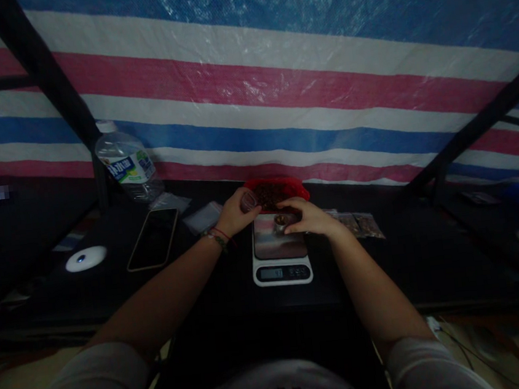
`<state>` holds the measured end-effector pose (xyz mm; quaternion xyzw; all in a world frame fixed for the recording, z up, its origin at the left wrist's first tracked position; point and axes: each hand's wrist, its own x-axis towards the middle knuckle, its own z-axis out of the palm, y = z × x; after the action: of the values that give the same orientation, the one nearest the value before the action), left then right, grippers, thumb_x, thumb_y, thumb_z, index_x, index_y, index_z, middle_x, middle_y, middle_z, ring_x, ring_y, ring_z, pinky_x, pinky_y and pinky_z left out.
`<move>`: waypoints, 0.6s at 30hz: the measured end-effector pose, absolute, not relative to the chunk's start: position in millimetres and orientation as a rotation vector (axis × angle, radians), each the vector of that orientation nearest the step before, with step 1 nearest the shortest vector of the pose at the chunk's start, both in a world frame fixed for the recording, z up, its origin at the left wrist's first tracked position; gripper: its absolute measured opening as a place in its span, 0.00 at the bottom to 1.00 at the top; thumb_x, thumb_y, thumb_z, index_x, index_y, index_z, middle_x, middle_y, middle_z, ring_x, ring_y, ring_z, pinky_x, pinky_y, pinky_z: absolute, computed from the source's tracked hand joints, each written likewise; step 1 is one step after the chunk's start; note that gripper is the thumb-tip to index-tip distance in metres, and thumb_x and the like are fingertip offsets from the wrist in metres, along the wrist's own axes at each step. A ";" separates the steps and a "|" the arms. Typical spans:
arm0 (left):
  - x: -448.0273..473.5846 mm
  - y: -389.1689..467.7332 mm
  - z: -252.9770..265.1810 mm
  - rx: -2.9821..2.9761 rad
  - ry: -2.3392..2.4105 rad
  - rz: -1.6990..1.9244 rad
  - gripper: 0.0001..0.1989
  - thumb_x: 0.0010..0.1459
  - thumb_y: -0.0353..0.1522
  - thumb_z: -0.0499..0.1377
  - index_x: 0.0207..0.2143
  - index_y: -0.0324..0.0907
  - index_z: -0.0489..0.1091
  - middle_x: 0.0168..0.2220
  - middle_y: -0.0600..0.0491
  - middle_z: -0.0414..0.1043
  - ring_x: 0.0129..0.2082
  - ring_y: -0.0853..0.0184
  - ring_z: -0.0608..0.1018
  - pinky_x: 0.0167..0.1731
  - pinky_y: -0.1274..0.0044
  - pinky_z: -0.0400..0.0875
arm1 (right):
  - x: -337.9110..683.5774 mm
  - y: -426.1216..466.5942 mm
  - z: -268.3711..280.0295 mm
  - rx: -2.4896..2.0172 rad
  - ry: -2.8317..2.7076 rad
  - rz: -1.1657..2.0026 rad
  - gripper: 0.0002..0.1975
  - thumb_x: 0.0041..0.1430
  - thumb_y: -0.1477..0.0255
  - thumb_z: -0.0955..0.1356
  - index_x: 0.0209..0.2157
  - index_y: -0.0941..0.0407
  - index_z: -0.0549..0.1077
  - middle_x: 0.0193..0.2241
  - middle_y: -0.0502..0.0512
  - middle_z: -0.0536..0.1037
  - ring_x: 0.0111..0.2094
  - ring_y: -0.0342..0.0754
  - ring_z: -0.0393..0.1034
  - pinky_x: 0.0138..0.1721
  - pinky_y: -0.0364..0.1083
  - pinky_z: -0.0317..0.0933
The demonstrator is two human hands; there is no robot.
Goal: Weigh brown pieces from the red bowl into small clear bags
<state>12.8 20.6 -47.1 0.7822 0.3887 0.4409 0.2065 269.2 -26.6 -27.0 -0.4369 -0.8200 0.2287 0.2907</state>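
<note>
My left hand (236, 214) is closed round a small clear cup (248, 201), held tilted beside a red tray or bag (303, 191). Small dark brown pieces (271, 194) lie in the red container; their kind is too dim to tell. My right hand (311, 219) has its fingers round a small round cup (281, 222) with brownish bits inside. That cup is on or just over the plate of a white kitchen scale (280, 248), whose display is lit.
Small filled zip bags (365, 225) lie right of my right hand. Clear plastic bags (202, 216), a phone (153, 239), a white oval device (86, 258) and a large clear bottle (129, 162) are on the left. A striped sheet (248, 84) hangs behind the table.
</note>
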 end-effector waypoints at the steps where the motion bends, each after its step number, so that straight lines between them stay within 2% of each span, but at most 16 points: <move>1: 12.7 20.5 -47.1 2.179 1.089 1.222 0.19 0.52 0.38 0.63 0.45 0.41 0.66 0.40 0.52 0.73 0.38 0.65 0.76 0.41 0.73 0.71 | 269.3 -26.6 -27.8 -1.169 -2.190 0.615 0.35 0.41 0.62 0.79 0.53 0.53 0.73 0.52 0.60 0.75 0.54 0.57 0.68 0.57 0.57 0.59; 4: 12.5 20.0 -47.1 2.182 1.095 1.217 0.19 0.52 0.38 0.63 0.45 0.41 0.66 0.39 0.52 0.73 0.38 0.65 0.76 0.41 0.73 0.71 | 270.4 -26.0 -29.9 -1.140 -2.168 0.637 0.31 0.44 0.62 0.78 0.51 0.53 0.74 0.51 0.59 0.76 0.53 0.56 0.69 0.56 0.55 0.61; 8: 11.6 21.0 -47.7 2.175 1.101 1.211 0.19 0.52 0.39 0.62 0.45 0.42 0.66 0.40 0.51 0.73 0.38 0.64 0.76 0.42 0.72 0.71 | 271.1 -21.7 -32.0 -1.134 -2.014 0.543 0.14 0.60 0.65 0.68 0.45 0.54 0.77 0.44 0.57 0.79 0.47 0.51 0.72 0.52 0.52 0.64; 10: 10.9 22.3 -48.0 2.161 1.112 1.212 0.19 0.53 0.39 0.62 0.45 0.42 0.66 0.40 0.51 0.73 0.38 0.64 0.76 0.42 0.72 0.71 | 270.8 -16.5 -33.2 -1.200 -1.921 0.435 0.12 0.63 0.68 0.64 0.42 0.55 0.78 0.41 0.57 0.80 0.44 0.50 0.73 0.50 0.51 0.65; 14: 10.0 24.6 -48.6 2.134 1.134 1.213 0.18 0.53 0.39 0.62 0.44 0.42 0.66 0.39 0.51 0.74 0.37 0.64 0.77 0.41 0.72 0.71 | 265.6 0.2 -34.1 -1.334 -2.037 0.333 0.12 0.60 0.75 0.66 0.43 0.58 0.79 0.42 0.60 0.80 0.45 0.51 0.73 0.51 0.51 0.64; 18: 10.2 24.9 -49.5 2.118 1.166 1.157 0.18 0.54 0.41 0.61 0.44 0.42 0.66 0.39 0.51 0.74 0.37 0.64 0.77 0.39 0.72 0.71 | 250.7 22.1 -30.9 -1.463 -2.264 0.302 0.16 0.56 0.76 0.69 0.47 0.57 0.78 0.48 0.61 0.78 0.51 0.53 0.71 0.55 0.51 0.62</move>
<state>10.2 24.9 -49.5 0.7692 0.4236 0.4202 0.2287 250.7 22.1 -30.9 -0.5268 -0.8157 0.1089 0.2129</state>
